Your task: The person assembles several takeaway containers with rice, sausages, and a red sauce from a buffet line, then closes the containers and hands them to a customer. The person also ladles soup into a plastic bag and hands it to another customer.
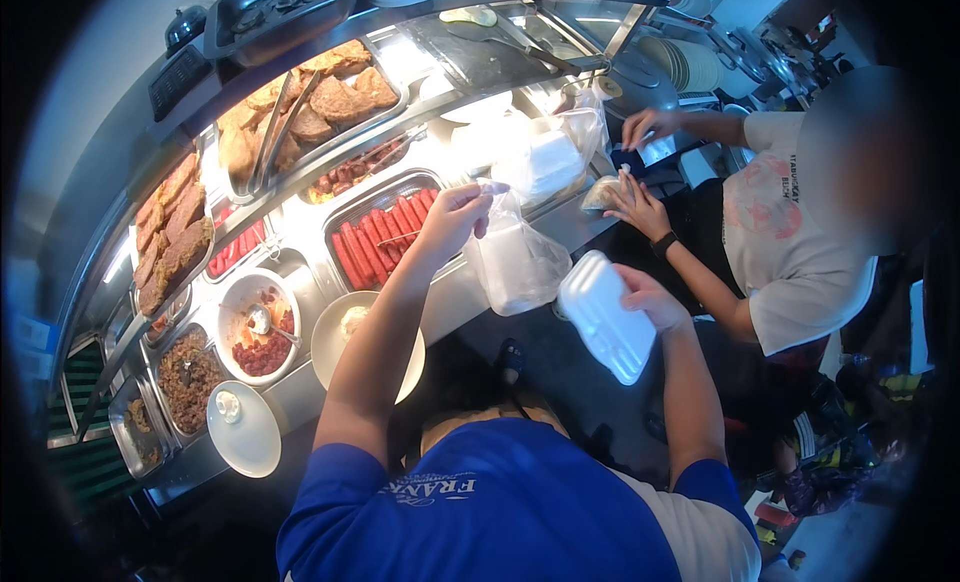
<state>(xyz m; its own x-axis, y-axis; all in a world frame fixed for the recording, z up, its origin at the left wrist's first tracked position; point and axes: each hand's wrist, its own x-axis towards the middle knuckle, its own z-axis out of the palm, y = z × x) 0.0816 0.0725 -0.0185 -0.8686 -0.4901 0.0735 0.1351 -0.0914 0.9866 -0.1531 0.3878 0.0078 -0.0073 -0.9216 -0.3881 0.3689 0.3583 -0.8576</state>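
Observation:
My left hand [457, 214] grips the top of a clear plastic bag [517, 263], which hangs over the counter's edge with a white foam box inside. In my right hand [651, 301] is a closed white foam takeout box [609, 318], held tilted beside the bag. Close to my left forearm lies a steel tray of red sausages [371, 241] with tongs on it. A round pale lid [326, 342] with a knob is partly covered by that forearm. More white foam boxes in plastic [551, 162] stand on the counter beyond my left hand.
At the right, a co-worker [772, 199] handles a small filled plastic bag [600, 194]. Trays of fried meat [341, 94] with tongs stand behind the counter's metal rail. A white bowl [225, 319] with a spoon, a tray of minced food [187, 387] and an oval lid [246, 439] are at the left.

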